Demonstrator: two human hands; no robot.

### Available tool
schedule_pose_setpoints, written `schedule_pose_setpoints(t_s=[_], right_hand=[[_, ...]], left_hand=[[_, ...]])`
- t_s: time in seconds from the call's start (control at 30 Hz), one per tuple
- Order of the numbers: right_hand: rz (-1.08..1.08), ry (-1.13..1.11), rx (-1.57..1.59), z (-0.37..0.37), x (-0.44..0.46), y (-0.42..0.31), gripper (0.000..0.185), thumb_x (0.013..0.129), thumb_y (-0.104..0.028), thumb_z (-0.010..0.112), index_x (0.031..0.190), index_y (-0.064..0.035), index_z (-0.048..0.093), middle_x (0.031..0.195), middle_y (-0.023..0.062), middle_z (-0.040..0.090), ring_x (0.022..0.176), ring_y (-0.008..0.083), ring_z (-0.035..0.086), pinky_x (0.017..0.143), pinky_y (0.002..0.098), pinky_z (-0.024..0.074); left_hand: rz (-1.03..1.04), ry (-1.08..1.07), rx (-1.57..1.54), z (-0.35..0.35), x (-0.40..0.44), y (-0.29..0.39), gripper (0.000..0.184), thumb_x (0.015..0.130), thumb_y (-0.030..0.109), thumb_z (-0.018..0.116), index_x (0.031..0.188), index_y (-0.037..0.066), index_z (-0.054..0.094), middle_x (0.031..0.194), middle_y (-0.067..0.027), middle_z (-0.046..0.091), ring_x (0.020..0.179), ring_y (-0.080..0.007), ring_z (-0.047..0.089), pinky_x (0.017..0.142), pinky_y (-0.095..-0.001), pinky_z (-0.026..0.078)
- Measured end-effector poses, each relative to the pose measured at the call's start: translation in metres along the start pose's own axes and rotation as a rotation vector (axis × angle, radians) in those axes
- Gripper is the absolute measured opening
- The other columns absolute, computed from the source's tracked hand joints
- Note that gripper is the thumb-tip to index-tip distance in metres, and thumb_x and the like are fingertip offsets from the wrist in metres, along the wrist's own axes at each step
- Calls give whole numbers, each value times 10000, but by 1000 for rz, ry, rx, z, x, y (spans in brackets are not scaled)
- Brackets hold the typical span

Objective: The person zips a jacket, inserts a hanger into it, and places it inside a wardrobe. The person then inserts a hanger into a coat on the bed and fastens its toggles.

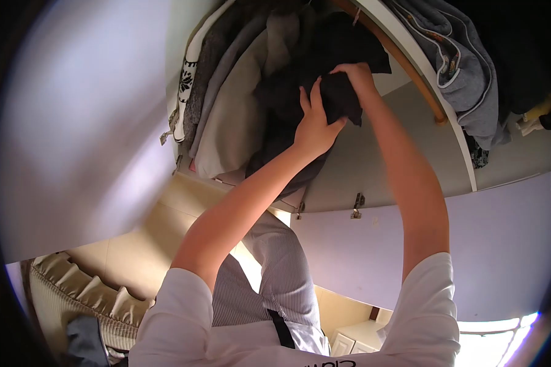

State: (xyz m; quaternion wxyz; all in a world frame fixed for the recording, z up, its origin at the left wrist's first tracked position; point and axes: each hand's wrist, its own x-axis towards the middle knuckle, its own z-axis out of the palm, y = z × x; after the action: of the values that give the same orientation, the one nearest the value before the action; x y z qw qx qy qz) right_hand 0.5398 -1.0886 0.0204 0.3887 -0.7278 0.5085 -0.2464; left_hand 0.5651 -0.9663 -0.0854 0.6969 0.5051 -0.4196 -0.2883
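1. The black cloth garment (340, 98), soft and folded, is inside a wardrobe compartment, in front of the person and between the two hands. Other dark cloth lies directly behind and below it, and the border between them is too dark to see.

2. The left hand (317, 125) touches this garment from the left and below. Its fingers are spread, two of them point upward over the cloth, and the thumb stretches to the right, near the lower corner. How firmly they grip, it is not possible to tell.

3. The right hand (356, 78) is higher and more to the right. Its fingers are bent and closed on the upper edge of the same black garment.

4. To the left of the garment, several clothes hang side by side: a smooth beige garment (226, 125), and, at the outer end, a white garment with black pattern (187, 79).

5. A brown rod (410, 70), which looks like wood, runs to the right of the hands. Beyond it stands a thin white partition (456, 119), and on its other side is a thick grey garment with pale edging (468, 79).

6. A wide white door panel (86, 140) is at the left. Below the compartment, at the right, there is a pale lavender panel (490, 244), with a small metal hinge (357, 207) at its upper edge.
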Motion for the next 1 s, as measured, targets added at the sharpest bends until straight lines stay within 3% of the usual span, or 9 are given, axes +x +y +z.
schedule_pose_setpoints(t_s=[0.07,0.13,0.23,0.3,0.4,0.7,0.8,0.9,1.0], right_hand=[[35,-18,-7,0,7,-6,202,629,-135,659,687,55,623,724,173,621,635,245,611,567,328,483],[63,-54,10,0,12,-10,220,644,-149,651,736,50,634,762,173,629,650,253,615,574,333,488],[73,-55,36,-5,28,-8,230,655,-168,648,738,46,634,782,174,630,645,267,613,586,344,494],[160,-55,22,-14,35,-13,226,660,-168,646,744,43,636,790,178,626,650,273,613,594,349,494],[170,-87,-4,-31,50,-7,279,694,-205,641,847,28,646,831,168,622,694,262,610,639,341,504],[51,-93,-70,-1,77,12,218,696,-162,634,769,43,643,779,160,624,671,250,610,606,340,497],[42,-87,-85,12,85,18,232,684,-157,644,761,62,634,782,160,623,676,245,610,608,339,491],[0,-116,-85,21,94,29,252,665,-150,654,768,78,626,783,168,622,684,245,610,612,336,482],[-49,-44,-291,27,103,34,267,652,-155,656,755,89,623,769,178,620,686,256,611,624,336,481]], left_hand=[[31,55,108,3,9,-2,916,768,224,666,1422,139,31,1407,-363,-6,1032,-451,423,826,-392,451],[46,89,189,4,16,-8,928,755,223,672,1423,147,32,1399,-381,-11,870,-445,608,709,-368,533],[6,27,205,-3,24,1,930,755,215,668,1424,145,26,1403,-372,-1,971,-456,539,774,-384,504],[-56,-82,192,-8,24,12,930,763,229,662,1425,147,16,1413,-352,11,1192,-478,399,916,-414,449],[3,-74,322,1,27,15,955,739,160,653,1428,136,-8,1408,-373,24,845,-434,614,694,-375,531],[-122,-114,455,-12,34,-1,918,774,135,599,1421,119,-52,1411,-362,82,847,-427,615,694,-386,531],[-30,-71,510,-21,36,-16,899,786,138,592,1421,127,-44,1408,-339,149,850,-420,614,711,-402,528],[-43,-68,540,-28,37,-29,872,798,140,585,1425,156,-22,1403,-278,232,877,-404,609,735,-420,521],[-60,-61,531,-34,37,-35,842,804,140,581,1429,188,19,1395,-208,298,905,-391,604,753,-431,516]])
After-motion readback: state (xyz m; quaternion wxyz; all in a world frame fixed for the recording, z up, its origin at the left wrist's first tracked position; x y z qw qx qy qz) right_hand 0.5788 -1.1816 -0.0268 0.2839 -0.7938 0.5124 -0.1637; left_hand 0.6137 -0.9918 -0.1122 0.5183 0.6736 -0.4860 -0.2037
